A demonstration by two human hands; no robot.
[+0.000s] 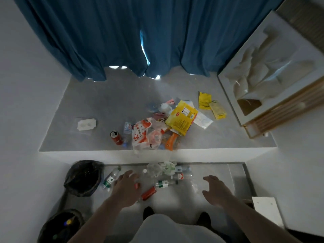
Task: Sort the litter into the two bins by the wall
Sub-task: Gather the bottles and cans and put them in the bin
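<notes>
Two bins lined with black bags stand at the left wall: the far bin and the near bin, which holds a few items. Litter lies on the floor below me: clear bottles with green labels, a red can and crumpled clear plastic. More litter is piled on the raised platform: a red can, an orange-and-white plastic bag, a yellow packet. My left hand hovers open over the floor litter. My right hand is open and holds nothing.
A blue curtain hangs behind the grey platform. A white framed panel leans at the right. A white block sits on the floor at the lower right. My dark shoes stand close to the floor litter.
</notes>
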